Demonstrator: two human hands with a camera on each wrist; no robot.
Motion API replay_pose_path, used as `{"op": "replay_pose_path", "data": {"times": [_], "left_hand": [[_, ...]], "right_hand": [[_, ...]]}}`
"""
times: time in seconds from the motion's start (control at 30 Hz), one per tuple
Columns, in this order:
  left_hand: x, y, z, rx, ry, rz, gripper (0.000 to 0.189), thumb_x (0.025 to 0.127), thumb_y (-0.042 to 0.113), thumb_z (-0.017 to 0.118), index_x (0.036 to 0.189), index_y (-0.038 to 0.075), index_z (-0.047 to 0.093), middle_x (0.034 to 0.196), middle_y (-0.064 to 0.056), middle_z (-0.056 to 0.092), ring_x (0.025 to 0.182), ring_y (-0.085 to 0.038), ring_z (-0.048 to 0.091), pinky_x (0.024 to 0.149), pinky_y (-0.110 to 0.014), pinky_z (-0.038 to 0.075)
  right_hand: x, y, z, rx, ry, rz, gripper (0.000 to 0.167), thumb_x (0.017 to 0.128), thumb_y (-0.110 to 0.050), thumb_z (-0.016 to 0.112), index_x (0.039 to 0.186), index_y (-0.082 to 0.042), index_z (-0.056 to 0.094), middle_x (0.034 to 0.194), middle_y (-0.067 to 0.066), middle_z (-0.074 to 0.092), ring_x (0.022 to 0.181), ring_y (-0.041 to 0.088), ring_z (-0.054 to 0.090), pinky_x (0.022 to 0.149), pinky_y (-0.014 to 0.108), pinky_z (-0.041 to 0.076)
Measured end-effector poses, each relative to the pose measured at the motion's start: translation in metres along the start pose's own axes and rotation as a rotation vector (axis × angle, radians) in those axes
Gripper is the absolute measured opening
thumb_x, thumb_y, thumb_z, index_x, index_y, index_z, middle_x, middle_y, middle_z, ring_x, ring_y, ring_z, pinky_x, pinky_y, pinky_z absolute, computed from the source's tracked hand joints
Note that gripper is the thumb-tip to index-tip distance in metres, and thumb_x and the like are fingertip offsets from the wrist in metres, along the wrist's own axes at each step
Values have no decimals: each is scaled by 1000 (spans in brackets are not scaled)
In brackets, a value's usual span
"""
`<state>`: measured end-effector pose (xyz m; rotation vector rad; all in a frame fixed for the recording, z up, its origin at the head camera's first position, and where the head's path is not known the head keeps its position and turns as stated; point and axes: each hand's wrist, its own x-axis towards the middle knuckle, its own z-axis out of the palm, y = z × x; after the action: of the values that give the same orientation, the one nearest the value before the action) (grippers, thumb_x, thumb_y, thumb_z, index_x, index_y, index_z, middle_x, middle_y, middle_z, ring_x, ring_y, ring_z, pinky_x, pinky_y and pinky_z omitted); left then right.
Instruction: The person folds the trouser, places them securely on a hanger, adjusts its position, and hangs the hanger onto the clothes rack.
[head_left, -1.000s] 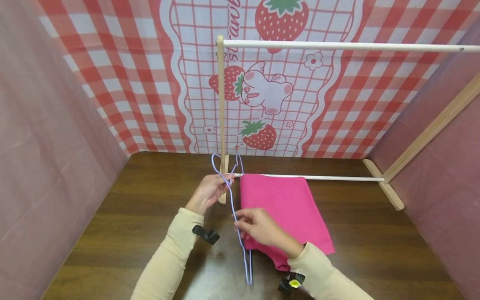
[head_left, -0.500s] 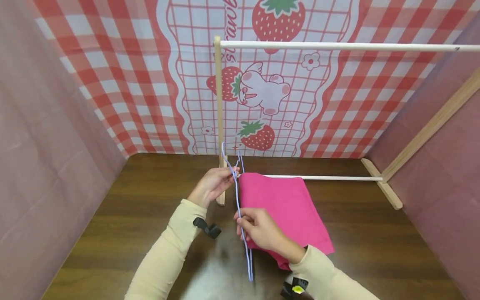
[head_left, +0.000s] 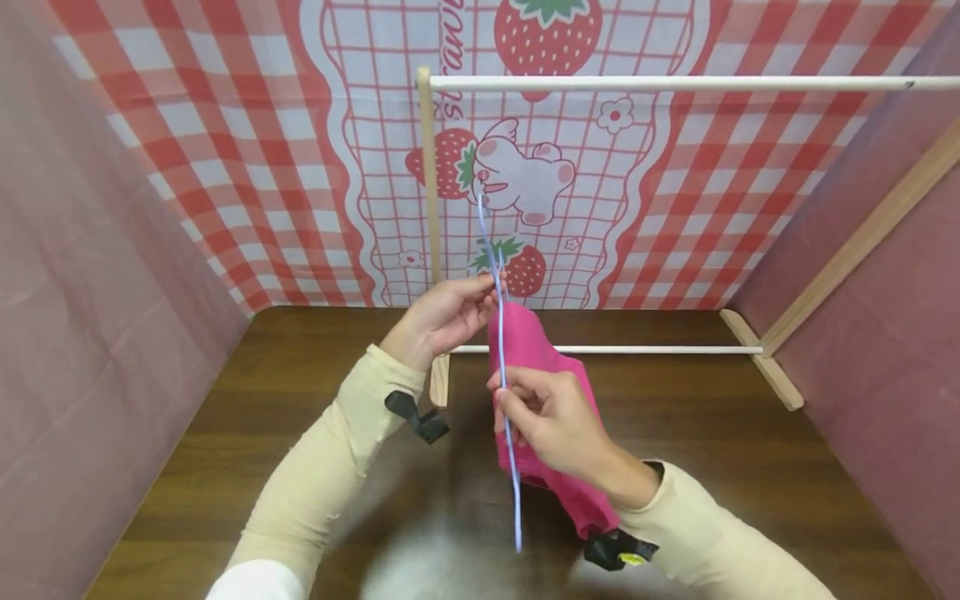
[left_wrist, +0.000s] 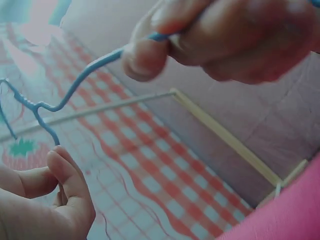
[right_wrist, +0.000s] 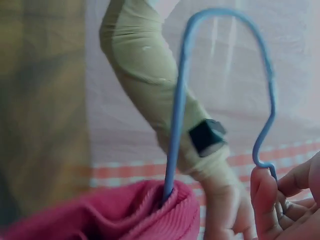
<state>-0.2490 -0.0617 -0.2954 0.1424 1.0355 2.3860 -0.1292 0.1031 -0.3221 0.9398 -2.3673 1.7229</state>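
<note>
A light blue wire hanger (head_left: 501, 333) is held up off the table, nearly edge-on to the head view. My left hand (head_left: 446, 321) pinches it near the neck below the hook; the left wrist view shows thumb and finger meeting on the wire (left_wrist: 54, 135). Lower down, my right hand (head_left: 558, 417) pinches one side of the hanger between thumb and fingers. Folded pink cloth (head_left: 521, 329) hangs on the hanger behind the right hand, partly covered by it. In the right wrist view, one bend of the wire enters the cloth (right_wrist: 150, 210).
Behind the hands stands a wooden rack with a white upper rail (head_left: 660, 83), a lower rail (head_left: 675, 350), a left post (head_left: 431, 183) and a right post (head_left: 847, 250). A strawberry-print checked cloth (head_left: 262, 167) backs the brown table (head_left: 247, 400).
Both hands have raised the hanger and pink cloth from the table, shifting slightly right. The hanger has turned more edge-on, its hook now higher, and the cloth hangs narrower.
</note>
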Motion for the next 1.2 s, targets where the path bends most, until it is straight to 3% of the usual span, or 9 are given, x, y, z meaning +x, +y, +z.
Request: {"op": "replay_pose_path", "data": {"times": [0.2,0.43,0.53,0.73,1.0,1.2], "left_hand": [[10,18,35,2,1,7,27,103,8,41,88,4,63,78,-3,60,67,-7,54,60,-12,47],[21,35,56,-13,58,43,21,101,10,48,88,3,62,77,-5,59,62,-8,56,57,-11,47],[27,42,65,4,94,76,18,100,10,51,88,3,63,77,-5,61,62,-7,57,57,-11,47],[41,60,73,14,176,153,14,98,9,55,89,2,64,72,-5,62,61,-8,56,55,-11,47],[51,83,82,-56,261,205,10,94,8,61,90,0,64,68,-7,62,57,-10,56,52,-14,48],[62,98,90,-52,324,225,28,92,8,64,118,-3,63,67,-7,63,55,-10,56,52,-14,48]], "right_hand": [[15,-34,-32,-77,6,0,11,92,5,57,97,4,67,59,11,61,43,9,51,38,24,44],[32,-51,-56,-124,19,-6,15,94,3,56,103,9,66,60,10,61,40,12,51,37,26,44],[43,-59,-66,-108,6,44,17,95,1,56,105,10,66,61,10,63,42,12,53,39,27,46],[71,-77,-84,-75,-6,195,22,97,-6,56,111,9,66,62,2,65,49,11,58,47,27,52],[96,-93,-102,-139,47,250,25,98,-10,56,115,6,66,63,3,66,49,11,56,48,27,50],[114,-98,-118,-218,24,300,30,98,-15,57,120,4,64,66,2,68,53,11,58,52,25,52]]}}
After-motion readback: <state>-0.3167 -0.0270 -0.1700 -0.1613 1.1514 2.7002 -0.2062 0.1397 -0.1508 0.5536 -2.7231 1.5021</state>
